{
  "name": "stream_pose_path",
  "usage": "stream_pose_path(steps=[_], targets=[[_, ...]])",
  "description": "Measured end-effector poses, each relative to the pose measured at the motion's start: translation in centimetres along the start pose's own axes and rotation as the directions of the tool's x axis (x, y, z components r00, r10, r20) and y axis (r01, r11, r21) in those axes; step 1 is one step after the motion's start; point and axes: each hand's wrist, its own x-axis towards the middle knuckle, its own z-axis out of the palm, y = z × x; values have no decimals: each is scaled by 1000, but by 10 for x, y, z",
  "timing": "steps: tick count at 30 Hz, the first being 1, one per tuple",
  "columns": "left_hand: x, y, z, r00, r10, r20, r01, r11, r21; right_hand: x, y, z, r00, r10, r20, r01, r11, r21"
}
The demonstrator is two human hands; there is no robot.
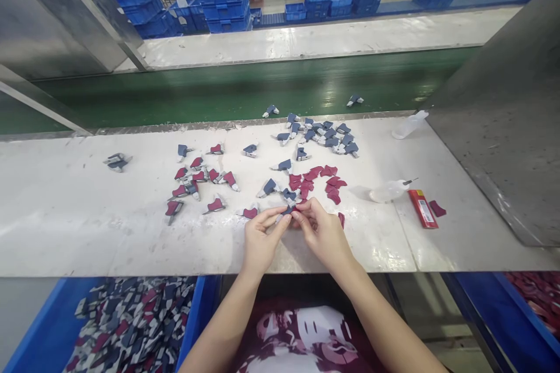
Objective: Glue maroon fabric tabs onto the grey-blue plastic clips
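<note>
My left hand and my right hand meet near the front edge of the white worktop. Both pinch a small dark blue and grey part, and a maroon bit shows by the right fingertips. Just beyond the fingers lie loose maroon pieces and a blue-grey part. A cluster of blue-grey parts sits farther back. Left of my hands are parts with maroon faces, one of them close to my left hand.
A blue bin full of parts stands below the worktop at left; another holds maroon pieces at right. Two clear bottles, a red packet and a metal panel are on the right. A green belt runs behind.
</note>
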Motion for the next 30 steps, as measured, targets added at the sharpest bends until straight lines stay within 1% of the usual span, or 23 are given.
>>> stream_pose_path(steps=[3, 5, 6, 7, 9, 11, 12, 14, 16, 18, 20, 22, 26, 28, 30], targets=[[-3, 4, 2, 999, -32, -9, 31, 997, -67, -2, -5, -4, 998, -12, -59, 9, 998, -59], [-6, 7, 3, 999, -38, -14, 36, 995, -90, -1, -9, -9, 993, 0, -116, -5, 999, -39], [-8, 9, 4, 999, -32, -15, 30, 995, -92, -1, -11, -12, 992, 7, -125, -8, 1000, -7], [-10, 12, 5, 1000, -21, -14, 20, 996, -88, 0, -12, -15, 994, 8, -111, -4, 999, 33], [-13, 17, 6, 1000, 9, -3, -9, 997, -79, 1, -15, -20, 999, -13, -29, 16, 993, 115], [-15, 21, 8, 999, 39, 13, -38, 997, -71, 1, -17, -21, 998, -38, 53, 29, 985, 171], [-17, 23, 9, 999, 50, 19, -49, 997, -68, -1, -18, -20, 997, -43, 64, 31, 983, 182], [-19, 26, 11, 998, 60, 24, -58, 997, -57, -5, -20, -15, 999, -45, 15, 42, 985, 170], [-21, 28, 14, 998, 58, 17, -57, 997, -43, -10, -21, -7, 994, -59, -89, 70, 990, 124], [-23, 28, 17, 999, 52, 11, -51, 998, -31, -14, -22, 0, 978, -87, -188, 103, 992, 78], [-25, 29, 19, 999, 43, 2, -43, 998, -36, -17, -22, 3, 966, -114, -233, 130, 990, 53], [-27, 31, 20, 999, 35, -11, -35, 998, -61, -19, -23, -1, 970, -123, -209, 140, 988, 67], [-31, 36, 21, 1000, 23, -16, -25, 994, -107, -22, -26, -15, 992, -109, -70, 118, 982, 146], [-32, 37, 22, 999, 39, -4, -39, 996, -81, -22, -26, -20, 993, -97, -71, 109, 975, 195], [-34, 36, 23, 996, 88, -4, -88, 996, -19, -22, -25, -21, 993, -68, -100, 91, 966, 244]])
